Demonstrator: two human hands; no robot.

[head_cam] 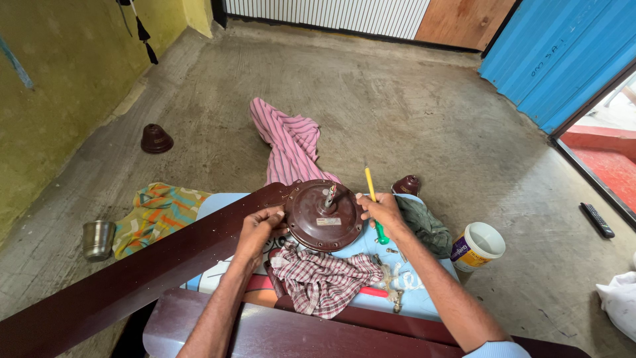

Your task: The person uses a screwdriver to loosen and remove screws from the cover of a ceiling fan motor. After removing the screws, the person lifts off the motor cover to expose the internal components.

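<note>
The left hand's (pixel 260 227) fingers curl closed on the left rim of the brown fan motor (pixel 324 215), where a blade (pixel 126 278) juts off left past the edge of the light blue worktop (pixel 371 248), while the right hand's (pixel 381 211) fingers grip a yellow-and-green screwdriver (pixel 373 202) at the motor's right rim. A checked cloth (pixel 324 278) lies just below the motor and a dark rag (pixel 424 225) crowds its right side. Beyond the worktop's edges the concrete floor (pixel 397 106) spreads wide, with a white tub (pixel 478 245) near right, a steel cup (pixel 98 238) at left and a striped cloth (pixel 291 142) beyond.

My right hand (pixel 383 211) hides the screwdriver's (pixel 373 199) middle; the fan blade (pixel 132 278) runs off the left edge; small metal parts (pixel 392 250) are too tiny to identify.
</note>
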